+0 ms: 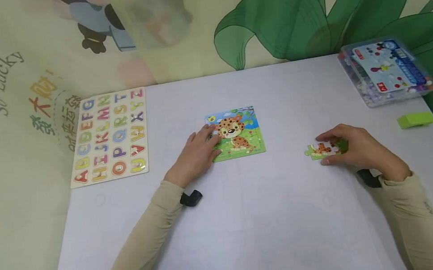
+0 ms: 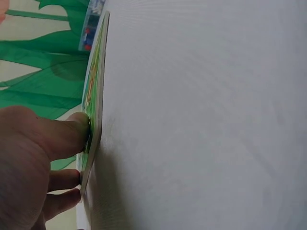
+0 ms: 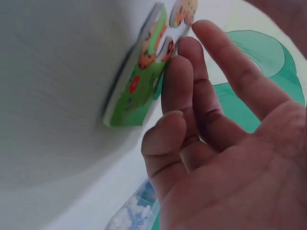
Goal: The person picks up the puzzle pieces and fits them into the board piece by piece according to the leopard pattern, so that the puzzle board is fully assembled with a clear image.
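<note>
A square leopard jigsaw puzzle (image 1: 240, 134) lies on the table in the head view. My left hand (image 1: 196, 153) rests at its left edge; in the left wrist view, the thumb (image 2: 72, 136) touches the puzzle's printed face. To the right, loose jigsaw pieces (image 1: 323, 149) lie on the table, with green, orange and white printing. My right hand (image 1: 360, 146) spreads around their right side, thumb near and fingers beyond. In the right wrist view, the fingertips are close beside a green jigsaw piece (image 3: 139, 88) with a red flower; whether they touch it I cannot tell.
An alphabet board (image 1: 107, 139) with knobbed letters lies at the back left of the white table (image 1: 260, 228). At the back right stands a clear plastic box (image 1: 387, 70) with a printed label. Nearer sits a green block (image 1: 415, 120). A patterned wall covering borders the table.
</note>
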`<action>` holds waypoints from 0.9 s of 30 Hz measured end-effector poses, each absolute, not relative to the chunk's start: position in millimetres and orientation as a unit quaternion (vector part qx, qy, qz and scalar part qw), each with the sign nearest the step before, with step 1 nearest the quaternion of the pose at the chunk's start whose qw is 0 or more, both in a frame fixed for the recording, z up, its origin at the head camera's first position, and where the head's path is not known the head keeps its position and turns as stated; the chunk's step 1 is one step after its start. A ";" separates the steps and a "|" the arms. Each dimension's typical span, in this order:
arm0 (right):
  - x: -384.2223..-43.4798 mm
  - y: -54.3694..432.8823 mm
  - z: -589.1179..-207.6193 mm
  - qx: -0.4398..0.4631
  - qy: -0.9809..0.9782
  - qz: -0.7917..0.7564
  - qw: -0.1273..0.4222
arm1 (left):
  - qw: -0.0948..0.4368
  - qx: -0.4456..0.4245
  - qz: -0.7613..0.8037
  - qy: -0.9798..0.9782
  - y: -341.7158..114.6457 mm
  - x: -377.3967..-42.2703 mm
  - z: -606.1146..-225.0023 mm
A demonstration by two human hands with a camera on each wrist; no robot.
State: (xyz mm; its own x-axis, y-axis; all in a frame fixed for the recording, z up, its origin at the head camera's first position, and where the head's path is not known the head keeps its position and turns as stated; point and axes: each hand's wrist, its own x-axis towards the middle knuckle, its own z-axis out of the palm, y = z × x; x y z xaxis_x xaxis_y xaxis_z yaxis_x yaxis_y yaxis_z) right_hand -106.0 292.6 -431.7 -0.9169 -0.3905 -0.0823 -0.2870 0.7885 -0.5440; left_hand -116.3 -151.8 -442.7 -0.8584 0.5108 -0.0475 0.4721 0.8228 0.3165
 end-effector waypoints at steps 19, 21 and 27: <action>-103.4 280.2 -431.9 -0.184 0.945 -0.244 0.117 | 0.047 0.262 0.135 0.954 -150.6 -107.2 -444.5; -101.7 279.8 -432.5 -0.183 0.945 -0.247 0.113 | 0.044 0.263 0.131 0.955 -150.7 -106.5 -444.7; -96.6 279.3 -434.8 -0.200 0.943 -0.256 0.075 | 0.052 0.262 0.132 0.955 -150.6 -104.8 -445.5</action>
State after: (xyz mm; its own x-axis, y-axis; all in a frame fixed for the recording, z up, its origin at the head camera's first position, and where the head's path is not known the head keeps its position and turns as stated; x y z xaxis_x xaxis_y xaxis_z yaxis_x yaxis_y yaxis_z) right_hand -96.6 279.3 -434.8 -0.9090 -0.4150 -0.0399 -0.3379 0.7894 -0.5125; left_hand -104.8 -150.6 -445.5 -0.8573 0.5140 -0.0292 0.4868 0.8278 0.2789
